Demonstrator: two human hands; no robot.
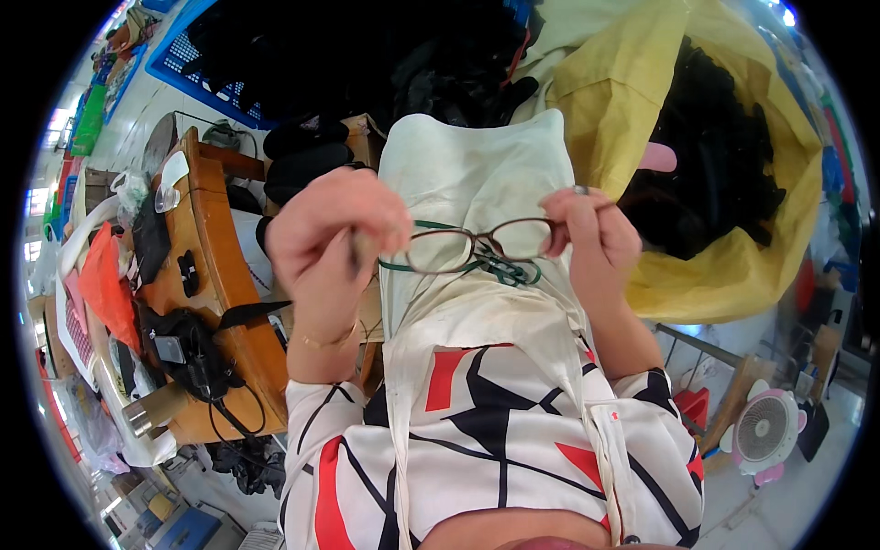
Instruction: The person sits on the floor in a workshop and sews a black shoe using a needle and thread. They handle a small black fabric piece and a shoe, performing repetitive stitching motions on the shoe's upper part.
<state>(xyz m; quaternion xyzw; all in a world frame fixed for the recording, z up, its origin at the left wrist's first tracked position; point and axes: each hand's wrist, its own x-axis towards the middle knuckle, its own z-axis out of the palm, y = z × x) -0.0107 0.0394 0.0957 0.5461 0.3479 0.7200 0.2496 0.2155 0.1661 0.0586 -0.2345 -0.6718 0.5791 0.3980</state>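
Observation:
A pair of dark-rimmed eyeglasses hangs between my two hands, over the white apron across my lap. My left hand is closed at the left side of the frame, with something dark partly showing under the fingers. The right side of the frame is pinched by my right hand between thumb and fingers; a ring is on one finger. Behind the lenses a green cord lies looped and bunched on the apron. Part of it runs toward my left hand, where its end is hidden.
Left stands a wooden sewing table with a black machine part and cables. Beyond the apron sits a blue basket of black pieces. A yellow sack of dark pieces stands right, a pink fan lower right.

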